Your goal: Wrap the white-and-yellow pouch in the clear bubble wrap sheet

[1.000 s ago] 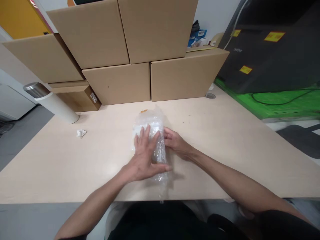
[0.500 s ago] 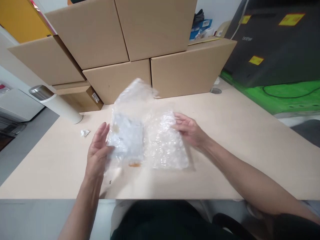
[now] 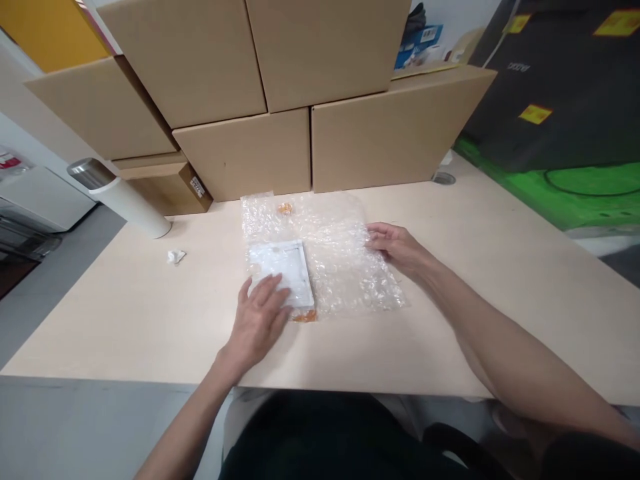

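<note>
A pale tabletop (image 3: 150,327) before stacked cardboard boxes (image 3: 240,153) bears a bubble-wrap sheet (image 3: 340,260). A flat white packet (image 3: 287,263) lies on its left part, long axis seemingly toward the boxes. The nearer left hand (image 3: 257,323) rests unclenched fingers (image 3: 265,288) on it, the packet extending forward-right; the right hand (image 3: 397,247) meets the sheet's right edge, grip indeterminable.

White bottle (image 3: 133,208) beside small brown box (image 3: 167,191), crumpled white scrap (image 3: 176,257) nearby.
</note>
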Demonstrator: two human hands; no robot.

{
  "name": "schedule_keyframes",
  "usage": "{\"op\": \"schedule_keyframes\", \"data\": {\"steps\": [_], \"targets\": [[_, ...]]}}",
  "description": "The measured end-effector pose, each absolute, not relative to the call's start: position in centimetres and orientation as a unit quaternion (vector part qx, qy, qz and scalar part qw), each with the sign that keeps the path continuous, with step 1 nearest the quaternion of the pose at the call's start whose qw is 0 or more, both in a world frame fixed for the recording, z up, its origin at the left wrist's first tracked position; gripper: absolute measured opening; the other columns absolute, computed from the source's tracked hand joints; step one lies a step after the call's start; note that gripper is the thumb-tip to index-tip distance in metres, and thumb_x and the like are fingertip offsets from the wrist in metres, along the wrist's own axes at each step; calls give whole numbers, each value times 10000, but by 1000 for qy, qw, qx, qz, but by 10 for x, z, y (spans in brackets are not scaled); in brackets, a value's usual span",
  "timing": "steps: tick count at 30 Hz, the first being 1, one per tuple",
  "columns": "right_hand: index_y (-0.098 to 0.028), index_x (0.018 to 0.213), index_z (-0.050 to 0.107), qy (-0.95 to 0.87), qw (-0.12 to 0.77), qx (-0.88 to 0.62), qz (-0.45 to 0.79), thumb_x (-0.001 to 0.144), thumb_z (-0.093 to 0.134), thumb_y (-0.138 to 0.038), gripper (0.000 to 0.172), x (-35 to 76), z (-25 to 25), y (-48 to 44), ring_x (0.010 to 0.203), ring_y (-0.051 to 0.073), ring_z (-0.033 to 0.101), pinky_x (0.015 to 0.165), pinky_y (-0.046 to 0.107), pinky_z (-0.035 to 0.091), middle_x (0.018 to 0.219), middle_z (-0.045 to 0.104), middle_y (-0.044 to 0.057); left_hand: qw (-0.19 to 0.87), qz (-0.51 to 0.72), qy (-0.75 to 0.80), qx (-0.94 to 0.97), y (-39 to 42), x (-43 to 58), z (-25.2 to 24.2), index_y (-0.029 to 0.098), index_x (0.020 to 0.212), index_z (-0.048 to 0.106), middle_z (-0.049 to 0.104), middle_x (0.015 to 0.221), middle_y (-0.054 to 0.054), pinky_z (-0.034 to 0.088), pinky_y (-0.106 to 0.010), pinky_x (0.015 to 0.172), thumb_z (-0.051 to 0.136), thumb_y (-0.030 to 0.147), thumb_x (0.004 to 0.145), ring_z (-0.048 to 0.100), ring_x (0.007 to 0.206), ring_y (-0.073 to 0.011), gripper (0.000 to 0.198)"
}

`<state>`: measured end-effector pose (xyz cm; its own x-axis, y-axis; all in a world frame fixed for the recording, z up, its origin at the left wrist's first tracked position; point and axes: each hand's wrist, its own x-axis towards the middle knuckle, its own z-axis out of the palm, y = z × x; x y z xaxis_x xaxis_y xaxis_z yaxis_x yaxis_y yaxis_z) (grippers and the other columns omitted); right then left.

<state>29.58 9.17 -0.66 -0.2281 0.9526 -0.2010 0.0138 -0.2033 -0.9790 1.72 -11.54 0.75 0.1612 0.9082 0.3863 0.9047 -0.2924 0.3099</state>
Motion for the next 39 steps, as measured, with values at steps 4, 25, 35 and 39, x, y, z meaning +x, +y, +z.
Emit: {"op": "schedule_keyframes", "data": {"steps": [4, 25, 35, 39], "targets": [[-176, 985, 671, -500, 374, -502, 599, 585, 733, -117, 409, 296, -4, 91, 471, 56, 396, 422, 222, 251, 692, 564, -40, -1, 430, 654, 622, -122, 1, 2, 223, 1154, 634, 737, 1071, -73, 594, -386, 875, 545, 284, 972, 727, 959, -206, 212], [-177, 1113, 663, -684, 292, -561, 365, 670, 719, -435, 516, 294, -15, 87, 809, 244, 644, 728, 356, 504, 859, 681, 65, 78, 237, 800, 546, -113, -2, 13, 166, 758, 688, 634, 799, -95, 429, -429, 831, 534, 413, 919, 556, 848, -265, 333], [-257, 974, 660, -646, 311, -553, 425, 604, 747, -341, 389, 295, -20, 90, 767, 248, 654, 668, 339, 495, 823, 700, 46, 98, 288, 846, 438, -143, -64, 10, 181, 670, 584, 620, 761, -32, 381, -287, 634, 479, 370, 891, 559, 704, -167, 309], [-254, 977, 646, -630, 306, -555, 449, 595, 746, -346, 405, 294, -20, 88, 731, 253, 648, 633, 347, 496, 797, 698, 48, 86, 250, 868, 421, -152, -98, 9, 186, 658, 585, 598, 767, -47, 376, -304, 676, 506, 373, 869, 561, 782, -204, 293]]}}
